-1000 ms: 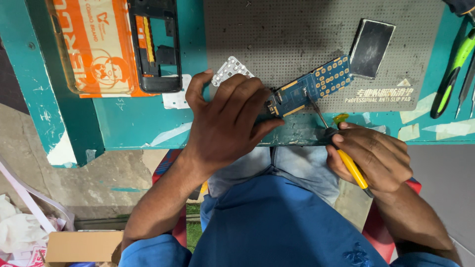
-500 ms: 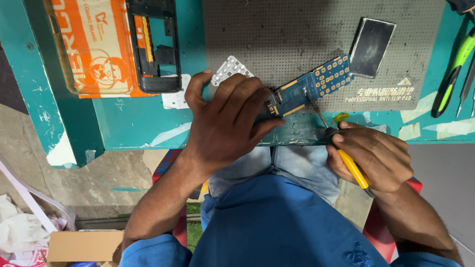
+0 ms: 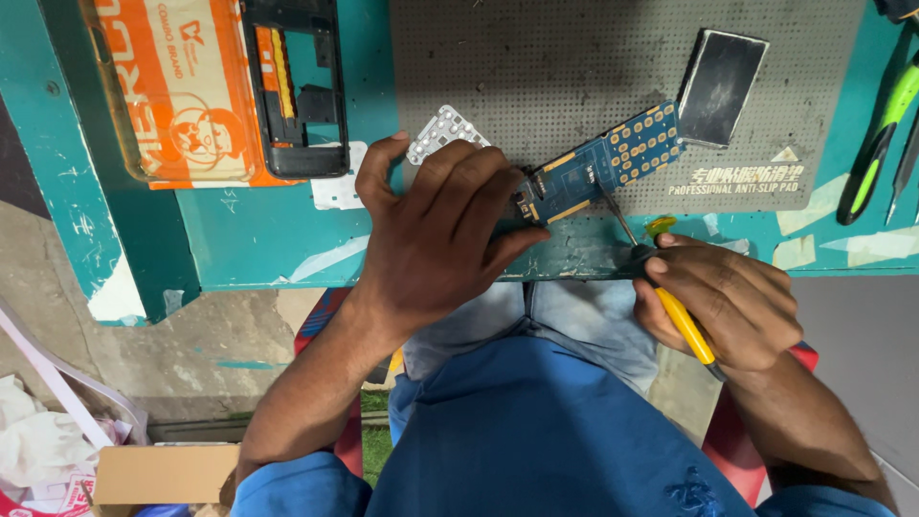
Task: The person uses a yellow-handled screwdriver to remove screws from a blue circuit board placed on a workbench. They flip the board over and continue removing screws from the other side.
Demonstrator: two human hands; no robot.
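My left hand (image 3: 436, 230) presses down on the near end of a blue phone circuit board (image 3: 608, 158) that lies slanted on a grey perforated anti-slip pad (image 3: 574, 57). My right hand (image 3: 723, 302) grips a yellow-handled screwdriver (image 3: 684, 321), and its thin metal tip (image 3: 617, 215) touches the board's lower edge. A white keypad membrane (image 3: 442, 131) lies just beyond my left fingers.
A black phone frame (image 3: 292, 86) rests beside an orange printed box (image 3: 177, 91) at the far left. A dark rectangular screen piece (image 3: 720, 86) sits on the pad's right side. Green-handled tools (image 3: 876, 144) lie at the right edge of the teal bench (image 3: 249, 239).
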